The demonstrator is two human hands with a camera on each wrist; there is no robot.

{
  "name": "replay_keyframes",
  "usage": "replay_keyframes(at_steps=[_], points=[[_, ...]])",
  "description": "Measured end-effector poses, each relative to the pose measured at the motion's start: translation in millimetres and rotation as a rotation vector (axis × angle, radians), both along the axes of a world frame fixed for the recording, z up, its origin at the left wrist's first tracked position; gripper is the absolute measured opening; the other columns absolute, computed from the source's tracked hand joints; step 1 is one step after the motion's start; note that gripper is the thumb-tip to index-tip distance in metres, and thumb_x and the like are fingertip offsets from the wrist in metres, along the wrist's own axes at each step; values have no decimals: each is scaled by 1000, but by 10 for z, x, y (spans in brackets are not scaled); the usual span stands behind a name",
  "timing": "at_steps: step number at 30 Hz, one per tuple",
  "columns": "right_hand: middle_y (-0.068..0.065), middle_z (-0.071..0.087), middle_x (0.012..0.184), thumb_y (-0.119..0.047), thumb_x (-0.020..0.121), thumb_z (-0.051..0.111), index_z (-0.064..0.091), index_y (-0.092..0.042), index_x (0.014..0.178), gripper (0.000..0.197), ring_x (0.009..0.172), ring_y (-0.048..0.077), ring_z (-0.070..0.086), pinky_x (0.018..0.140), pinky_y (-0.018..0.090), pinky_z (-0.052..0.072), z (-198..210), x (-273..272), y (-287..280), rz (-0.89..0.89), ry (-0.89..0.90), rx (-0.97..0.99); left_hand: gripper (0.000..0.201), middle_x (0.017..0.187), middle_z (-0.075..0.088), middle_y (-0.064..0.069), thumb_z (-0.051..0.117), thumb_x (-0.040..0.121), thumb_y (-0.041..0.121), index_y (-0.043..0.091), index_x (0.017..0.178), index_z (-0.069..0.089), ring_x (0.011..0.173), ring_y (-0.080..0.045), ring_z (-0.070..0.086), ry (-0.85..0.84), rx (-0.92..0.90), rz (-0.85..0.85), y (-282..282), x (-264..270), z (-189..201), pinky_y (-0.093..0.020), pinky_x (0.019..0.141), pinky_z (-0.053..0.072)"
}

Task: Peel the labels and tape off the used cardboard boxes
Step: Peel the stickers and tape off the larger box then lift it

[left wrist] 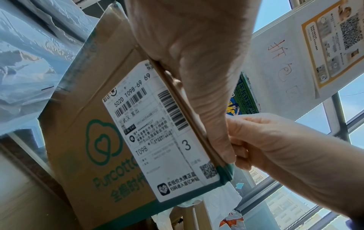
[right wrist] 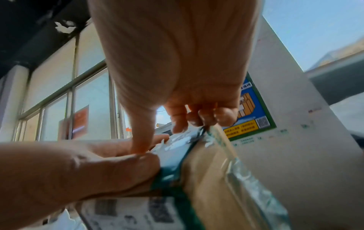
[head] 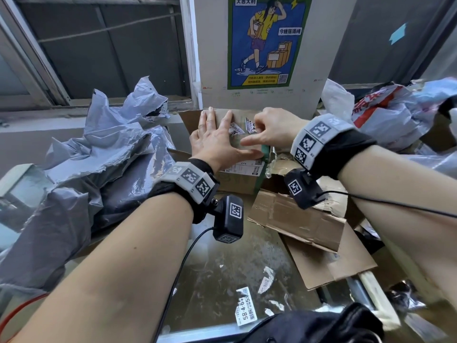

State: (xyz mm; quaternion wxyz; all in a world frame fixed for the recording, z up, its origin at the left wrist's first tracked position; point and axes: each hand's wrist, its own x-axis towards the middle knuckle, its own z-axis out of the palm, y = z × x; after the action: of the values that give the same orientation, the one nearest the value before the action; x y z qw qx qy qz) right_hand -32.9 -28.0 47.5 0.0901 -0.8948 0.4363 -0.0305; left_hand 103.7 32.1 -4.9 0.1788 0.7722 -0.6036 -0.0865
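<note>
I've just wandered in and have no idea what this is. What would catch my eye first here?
First, the two hands on the small cardboard box in the middle: the left hand lies flat on its top, and the right hand picks at torn label scraps there. A big white shipping label covers the box's near side. Behind stands a bright blue and green poster, with crumpled grey plastic bags heaped to the left.

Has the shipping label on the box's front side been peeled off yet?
No, in the left wrist view the white shipping label still lies flat and whole on the cardboard box.
</note>
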Motion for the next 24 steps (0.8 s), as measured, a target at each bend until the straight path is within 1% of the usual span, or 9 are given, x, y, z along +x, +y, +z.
replay_keyframes(at_steps=[3,6,12,16,18,21,22,23,24], points=[[0,48,76,-45,84,65,44,-17,67,39,72,18,46,58,30,31,-9,49,-12,17,37,-19,119,160,-16,-5,60,61,83,34,153,2,146,-19,-19,-3,2,5,17,2,8,-46,117,1],[3,51,89,-35,90,60,50,-12,78,28,82,20,47,69,28,31,22,43,-19,29,42,-7,120,160,-16,-6,60,60,83,34,153,1,146,-20,-19,0,-2,7,14,-5,1,-46,117,2],[9,55,103,-29,96,52,53,-11,90,19,89,22,49,77,30,36,11,53,9,50,96,-75,121,160,-16,-5,60,60,84,34,153,1,146,-20,-19,-11,-7,5,28,-16,-4,-46,117,1],[15,40,121,-24,99,46,57,-9,105,20,105,29,49,92,37,39,-2,58,59,84,93,-86,122,160,-17,-6,59,59,85,34,153,1,146,-19,-20,-4,-8,18,37,-11,-22,-46,117,2],[17,32,131,-21,98,47,58,-9,99,17,118,32,41,103,42,35,-9,40,64,105,73,-121,122,160,-16,-6,59,59,85,34,153,1,146,-19,-20,5,-13,24,41,-11,-27,-45,117,3],[16,17,152,-19,96,49,50,-13,85,12,141,36,13,114,50,19,-35,5,40,110,88,-126,122,160,-15,-6,60,58,85,34,153,1,146,-20,-19,-3,-19,22,39,-17,-31,-45,117,4],[18,26,146,-18,96,48,47,-14,84,13,139,36,19,112,49,23,-39,4,28,116,79,-104,122,160,-16,-6,59,58,85,34,153,1,146,-20,-19,-12,-18,21,40,-19,-32,-45,117,4],[18,39,128,-18,97,47,45,-14,84,13,129,34,32,106,44,29,-37,4,15,125,67,-91,122,160,-16,-6,59,59,85,34,153,0,146,-20,-19,-17,-17,19,39,-19,-32,-45,117,4],[13,42,110,-17,97,46,45,-14,85,13,115,29,41,98,38,32,-31,4,3,135,57,-96,122,160,-16,-7,59,59,85,34,153,0,146,-20,-19,-16,-16,17,36,-21,-34,-46,117,4]])
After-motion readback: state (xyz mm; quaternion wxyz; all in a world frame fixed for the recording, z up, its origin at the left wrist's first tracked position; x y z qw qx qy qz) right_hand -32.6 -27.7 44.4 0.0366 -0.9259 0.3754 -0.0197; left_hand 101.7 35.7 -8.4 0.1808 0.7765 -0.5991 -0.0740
